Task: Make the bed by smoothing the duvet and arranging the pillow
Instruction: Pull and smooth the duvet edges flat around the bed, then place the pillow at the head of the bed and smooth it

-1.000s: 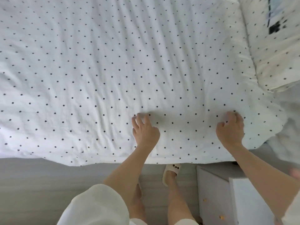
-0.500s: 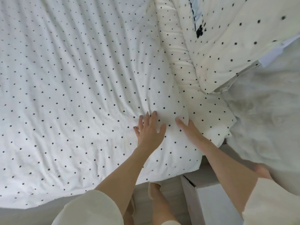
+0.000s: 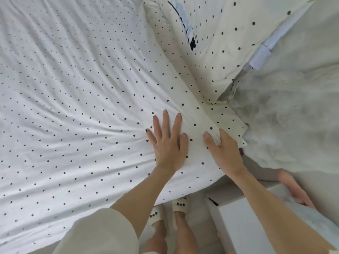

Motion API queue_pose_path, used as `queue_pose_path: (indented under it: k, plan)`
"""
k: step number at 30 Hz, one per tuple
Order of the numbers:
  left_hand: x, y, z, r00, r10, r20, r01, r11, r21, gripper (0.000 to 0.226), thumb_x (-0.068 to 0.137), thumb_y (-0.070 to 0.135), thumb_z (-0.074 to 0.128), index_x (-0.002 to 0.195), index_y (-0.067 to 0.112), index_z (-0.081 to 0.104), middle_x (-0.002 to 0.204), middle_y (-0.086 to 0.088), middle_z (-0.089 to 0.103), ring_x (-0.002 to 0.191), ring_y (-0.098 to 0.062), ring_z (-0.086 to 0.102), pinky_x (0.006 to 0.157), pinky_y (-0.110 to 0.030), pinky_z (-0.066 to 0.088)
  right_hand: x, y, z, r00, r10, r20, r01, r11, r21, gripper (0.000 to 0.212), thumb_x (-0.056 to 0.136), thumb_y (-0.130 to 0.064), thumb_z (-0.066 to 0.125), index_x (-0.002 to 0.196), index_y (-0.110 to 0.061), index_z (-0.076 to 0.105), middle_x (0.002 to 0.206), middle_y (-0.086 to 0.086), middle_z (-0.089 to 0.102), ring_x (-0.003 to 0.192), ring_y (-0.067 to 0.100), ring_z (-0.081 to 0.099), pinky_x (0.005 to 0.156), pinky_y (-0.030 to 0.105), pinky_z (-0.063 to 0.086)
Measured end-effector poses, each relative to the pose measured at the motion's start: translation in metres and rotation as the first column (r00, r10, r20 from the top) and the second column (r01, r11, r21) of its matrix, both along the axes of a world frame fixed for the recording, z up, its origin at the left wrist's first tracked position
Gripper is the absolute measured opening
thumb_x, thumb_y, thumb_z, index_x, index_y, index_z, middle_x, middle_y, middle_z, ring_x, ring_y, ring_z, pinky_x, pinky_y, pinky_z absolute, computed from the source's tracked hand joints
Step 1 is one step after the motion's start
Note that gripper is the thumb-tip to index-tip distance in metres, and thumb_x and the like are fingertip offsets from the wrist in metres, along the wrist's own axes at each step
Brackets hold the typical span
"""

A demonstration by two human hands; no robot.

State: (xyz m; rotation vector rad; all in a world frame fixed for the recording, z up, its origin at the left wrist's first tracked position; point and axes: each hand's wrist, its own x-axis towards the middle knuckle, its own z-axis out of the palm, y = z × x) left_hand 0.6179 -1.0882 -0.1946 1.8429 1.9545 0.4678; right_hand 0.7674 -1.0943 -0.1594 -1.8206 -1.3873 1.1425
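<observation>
A white duvet [image 3: 77, 92] with small black dots covers the bed, with long creases running toward its near right corner. My left hand [image 3: 167, 142] lies flat on it with fingers spread, pressing the cloth near that corner. My right hand [image 3: 223, 149] sits just to the right, its thumb and fingers pinching a raised fold of the duvet's corner edge. A cream dotted pillow [image 3: 216, 39] with a dark printed mark lies at the top right, touching the duvet's upper edge.
A fluffy off-white blanket or headboard cover [image 3: 293, 107] fills the right side. A white bedside cabinet [image 3: 244, 226] stands at the lower right beside the bed. My feet in cream slippers [image 3: 168, 209] stand on the pale floor below the duvet edge.
The view has swung toward the bed's head corner. My left hand has flattened with fingers spread. My right hand went from lying flat to pinching a fold at the duvet's corner.
</observation>
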Motion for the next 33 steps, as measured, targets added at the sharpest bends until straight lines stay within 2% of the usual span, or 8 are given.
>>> queue_pose_path:
  k: [4,7,10,13,16,21,28,33]
  plan:
    - [0.002,-0.014,-0.038,0.964,-0.210,-0.165,0.154,0.942,-0.298,0.059,0.096,0.046,0.022,0.147,0.039,-0.007,0.160,0.000,-0.012,0.146,-0.033,-0.011,0.113,-0.059,0.010,0.017,-0.028,-0.047,0.985,0.010,0.174,0.026,0.978,-0.206,0.030,0.095,-0.040,0.045,0.106,-0.013,0.049,0.083,-0.001,0.061,0.077,0.020,0.058,0.066,0.033,0.045]
    - [-0.013,-0.007,-0.057,0.943,-0.325,-0.073,0.252,0.840,-0.481,0.073,0.094,0.038,0.043,0.149,0.038,-0.004,0.159,0.002,-0.015,0.146,-0.035,-0.010,0.111,-0.056,0.024,0.028,-0.040,-0.088,0.931,0.083,0.356,0.058,0.928,-0.368,0.040,0.096,-0.031,0.044,0.131,-0.012,0.040,0.115,0.011,0.058,0.100,0.029,0.056,0.076,0.037,0.045]
    - [-0.025,-0.009,-0.059,0.941,-0.325,-0.093,0.260,0.872,-0.414,0.075,0.092,0.035,0.046,0.149,0.040,-0.004,0.159,0.004,-0.016,0.146,-0.030,-0.011,0.114,-0.060,0.014,0.027,-0.048,-0.103,0.861,0.050,0.506,0.071,0.974,-0.215,0.057,0.092,-0.029,0.051,0.143,-0.014,0.030,0.139,0.016,0.043,0.126,0.034,0.040,0.093,0.048,0.043]
    - [-0.037,-0.023,-0.068,0.919,-0.297,-0.258,0.208,0.924,-0.321,0.081,0.091,0.046,0.047,0.145,0.043,-0.014,0.158,0.002,-0.020,0.146,-0.031,-0.015,0.113,-0.066,0.005,0.002,-0.042,-0.105,0.910,0.083,0.407,-0.048,0.994,-0.095,0.081,0.085,-0.041,0.060,0.149,-0.023,0.014,0.155,0.014,0.020,0.142,0.030,0.020,0.108,0.050,0.030]
    - [-0.047,-0.033,-0.081,0.912,-0.228,-0.340,0.121,0.943,-0.309,0.095,0.083,0.060,0.051,0.142,0.043,-0.022,0.158,-0.005,-0.021,0.145,-0.037,-0.016,0.106,-0.071,0.006,-0.015,-0.038,-0.115,0.857,0.275,0.436,-0.177,0.951,-0.253,0.098,0.081,-0.046,0.062,0.149,-0.033,-0.007,0.158,0.009,0.001,0.142,0.033,0.017,0.103,0.047,0.036]
    - [-0.045,-0.070,-0.103,0.833,-0.364,-0.417,0.171,0.885,-0.433,0.111,0.072,0.074,0.053,0.139,0.042,-0.029,0.157,-0.011,-0.023,0.142,-0.041,-0.021,0.104,-0.074,0.011,-0.004,-0.036,-0.140,0.710,0.368,0.601,-0.133,0.908,-0.398,0.102,0.080,-0.044,0.063,0.143,-0.044,-0.017,0.152,0.009,0.013,0.120,0.036,0.040,0.083,0.047,0.046]
    - [-0.034,-0.057,-0.108,0.807,-0.443,-0.390,0.103,0.756,-0.646,0.116,0.072,0.066,0.062,0.138,0.043,-0.031,0.150,-0.011,-0.038,0.137,-0.042,-0.032,0.102,-0.076,0.010,-0.010,-0.026,-0.152,0.843,0.338,0.419,-0.119,0.876,-0.467,0.105,0.082,-0.033,0.068,0.142,-0.049,-0.017,0.155,0.014,0.001,0.132,0.041,0.027,0.099,0.051,0.039]
    - [-0.048,-0.039,-0.078,0.835,-0.476,-0.276,0.161,0.691,-0.704,0.082,0.086,0.058,0.049,0.146,0.047,-0.006,0.158,-0.005,-0.019,0.144,-0.036,-0.018,0.108,-0.062,0.024,0.014,-0.010,-0.120,0.889,0.403,0.216,-0.243,0.818,-0.522,0.076,0.090,-0.028,0.054,0.145,-0.046,0.005,0.152,0.012,0.012,0.129,0.039,0.036,0.104,0.048,0.040]
